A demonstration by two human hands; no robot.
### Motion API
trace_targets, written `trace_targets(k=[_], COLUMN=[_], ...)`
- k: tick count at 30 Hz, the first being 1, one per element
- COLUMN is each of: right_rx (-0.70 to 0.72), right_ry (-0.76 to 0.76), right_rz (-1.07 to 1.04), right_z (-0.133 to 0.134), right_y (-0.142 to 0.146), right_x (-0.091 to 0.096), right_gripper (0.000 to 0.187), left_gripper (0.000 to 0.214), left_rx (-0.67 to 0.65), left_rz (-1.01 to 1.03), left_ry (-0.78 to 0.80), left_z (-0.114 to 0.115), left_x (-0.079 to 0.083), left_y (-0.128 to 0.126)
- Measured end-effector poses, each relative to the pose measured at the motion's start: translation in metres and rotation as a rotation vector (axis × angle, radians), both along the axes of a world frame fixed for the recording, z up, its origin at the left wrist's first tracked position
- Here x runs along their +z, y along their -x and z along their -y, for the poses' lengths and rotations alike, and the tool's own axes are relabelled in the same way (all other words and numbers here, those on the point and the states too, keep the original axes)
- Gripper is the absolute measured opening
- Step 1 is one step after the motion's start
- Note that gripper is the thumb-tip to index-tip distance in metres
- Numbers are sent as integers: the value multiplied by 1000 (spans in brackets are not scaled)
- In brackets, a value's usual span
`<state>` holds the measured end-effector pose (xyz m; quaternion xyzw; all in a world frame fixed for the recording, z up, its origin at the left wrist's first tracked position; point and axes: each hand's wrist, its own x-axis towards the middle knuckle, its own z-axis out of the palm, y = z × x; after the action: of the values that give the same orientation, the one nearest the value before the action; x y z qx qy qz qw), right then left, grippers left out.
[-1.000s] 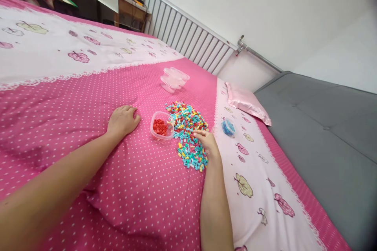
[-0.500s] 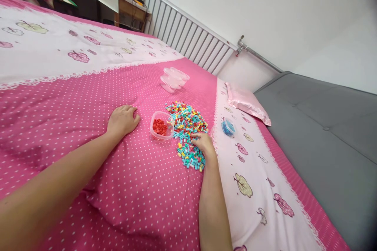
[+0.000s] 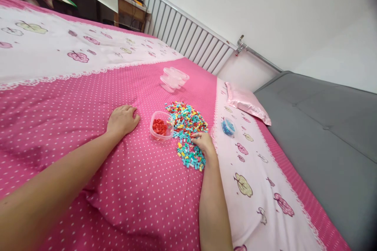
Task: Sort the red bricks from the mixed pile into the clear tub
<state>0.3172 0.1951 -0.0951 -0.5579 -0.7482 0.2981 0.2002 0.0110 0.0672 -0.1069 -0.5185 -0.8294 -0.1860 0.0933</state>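
Observation:
A heap of small coloured bricks [image 3: 186, 125] lies on the pink dotted bedspread [image 3: 138, 188]. My right hand [image 3: 204, 142] rests on the near right edge of the heap with its fingers curled into the pieces. A clear tub of red bricks [image 3: 160, 127] stands just left of the heap. My left hand [image 3: 122, 119] lies on the bedspread left of that tub, fingers loosely bent, holding nothing. A small clear tub of blue bricks [image 3: 228, 127] sits to the right of the heap.
A stack of empty clear tubs [image 3: 173, 79] stands farther back on the bed. A pink pillow [image 3: 246, 103] lies at the right, beside a grey sofa [image 3: 321, 133]. A white radiator [image 3: 188, 39] runs along the far wall.
My right hand has shifted a little to the left and forward into the heap and its fingers have curled. My left hand has stayed still.

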Motion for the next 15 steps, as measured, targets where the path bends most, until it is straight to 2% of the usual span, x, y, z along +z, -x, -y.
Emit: trace_targets(k=[3,5,10,12,15], right_rx=[-17,-25,14,12,-37], right_ry=[128,281,694,778,779], right_rz=[-323,-613,-1310,-1457,-1562], right_z=[4,6,4,3,1], right_y=[0,0,-8,-11,-14], right_x=[7,13,25,26,27], right_gripper=[26,29,20,15,14], left_gripper=[50,51,51,52,52], left_rx=[-4,-7,-13,-13,-10], left_rz=[9,12,12,15,12], left_ry=[-2,-10,-11,-14,-15], left_z=[0,0,0,0,0], left_x=[0,1,1,1,1], left_y=[0,0,-1,-1,-1])
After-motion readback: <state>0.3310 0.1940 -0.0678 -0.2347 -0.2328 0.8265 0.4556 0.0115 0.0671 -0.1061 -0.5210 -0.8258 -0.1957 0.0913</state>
